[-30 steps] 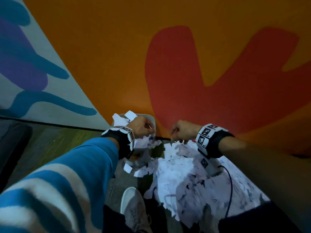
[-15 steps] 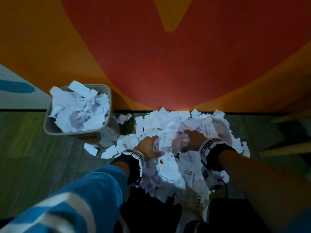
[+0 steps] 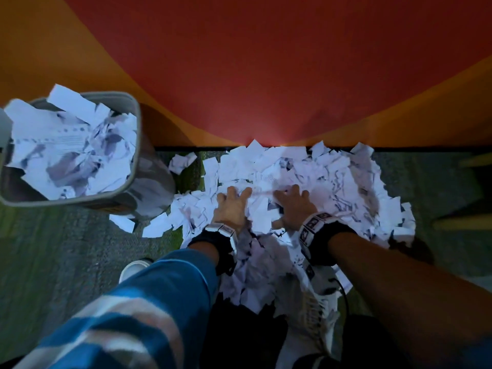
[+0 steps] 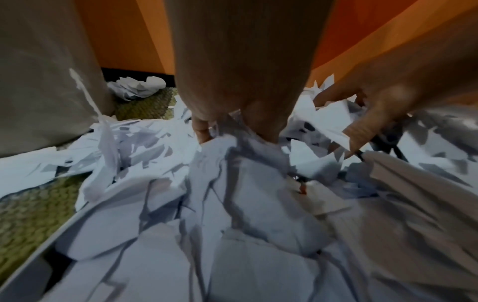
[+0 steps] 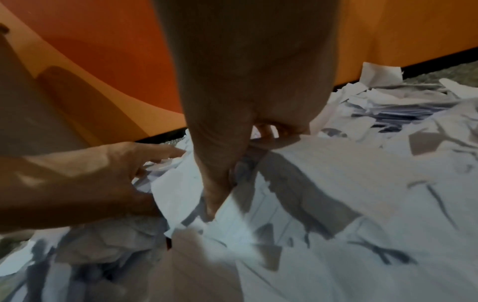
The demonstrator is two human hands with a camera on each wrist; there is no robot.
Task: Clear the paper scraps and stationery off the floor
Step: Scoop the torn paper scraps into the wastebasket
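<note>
A wide heap of white paper scraps (image 3: 332, 177) lies on the carpet against the wall. My left hand (image 3: 233, 206) rests on its near left part with fingers spread forward. In the left wrist view the fingertips (image 4: 204, 130) dig into the paper. My right hand (image 3: 292, 209) sits beside it, a hand's width away. Its fingers bend down into the heap and scraps lie between thumb and fingers (image 5: 217, 194). A grey bin (image 3: 106, 95) stands to the left, heaped with scraps (image 3: 72, 145). No stationery shows.
The orange and red wall (image 3: 266, 75) with a black skirting closes the far side. Loose scraps (image 3: 122, 222) lie by the bin's foot. My white shoe (image 3: 314, 310) is partly under the heap, the other shoe (image 3: 133, 267) further left. Pale wooden legs (image 3: 463, 222) stand at right.
A second ago my hands were up by the bin. They have come down onto the heap on the floor and now reach a little further forward into it.
</note>
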